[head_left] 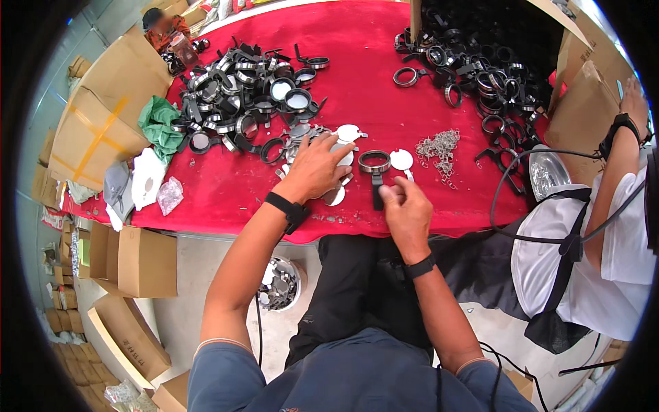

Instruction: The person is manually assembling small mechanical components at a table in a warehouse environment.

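My left hand (318,165) lies palm down with its fingers spread over a loose pile of flat pale discs with small tabs (298,134). Whether the fingertips pinch one of them is hidden. Right of it, a black ring with a metallic band and a straight handle (377,180) lies on the cloth, handle toward me. My right hand (410,209) is beside that handle, its thumb close to it and its fingers bent but apart; nothing shows in its grasp. A single white disc with a tab (401,161) lies just beyond the right fingers.
Black ring pieces form a heap (237,89) at far left and another (491,75) at far right. Small metal clips (439,152) lie on the red cloth (357,75). A co-worker's arm (614,172) is at right. Below the edge stands a bucket of discs (280,283).
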Tool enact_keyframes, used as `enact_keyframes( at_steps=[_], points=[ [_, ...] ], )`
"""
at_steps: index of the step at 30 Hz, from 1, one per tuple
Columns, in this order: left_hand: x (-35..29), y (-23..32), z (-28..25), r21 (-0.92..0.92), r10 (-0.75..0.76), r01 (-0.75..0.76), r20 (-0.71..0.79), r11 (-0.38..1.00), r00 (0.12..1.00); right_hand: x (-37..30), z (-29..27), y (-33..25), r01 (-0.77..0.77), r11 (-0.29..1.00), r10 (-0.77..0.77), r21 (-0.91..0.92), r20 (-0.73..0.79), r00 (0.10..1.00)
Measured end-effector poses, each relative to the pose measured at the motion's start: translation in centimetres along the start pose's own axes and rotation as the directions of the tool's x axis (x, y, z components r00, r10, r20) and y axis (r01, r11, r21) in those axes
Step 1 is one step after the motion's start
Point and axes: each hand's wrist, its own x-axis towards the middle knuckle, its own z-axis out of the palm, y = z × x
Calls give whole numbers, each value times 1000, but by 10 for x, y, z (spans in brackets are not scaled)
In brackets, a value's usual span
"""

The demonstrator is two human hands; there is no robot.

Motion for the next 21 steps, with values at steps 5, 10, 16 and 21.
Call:
enact_keyframes(
  at_steps=[5, 10, 16, 21],
  points=[
    [-1, 42, -33, -142, -197, 167, -228, 976, 954, 45, -39, 28, 154, 881, -174, -448, -6, 985],
    [-15, 92, -18, -495, -540, 486, 40, 720, 841, 59, -29, 34, 86, 820, -51, -565, 78, 996],
    [-5, 104, 7, -643, -560, 523, 172, 560, 811, 47, -47, 34, 175, 832, -166, -527, 64, 984],
    [-7, 111, 24, -896, -454, 433, 427, -97, 782, 42, -79, 41, 117, 942, -119, -314, 12, 993]
  ],
)
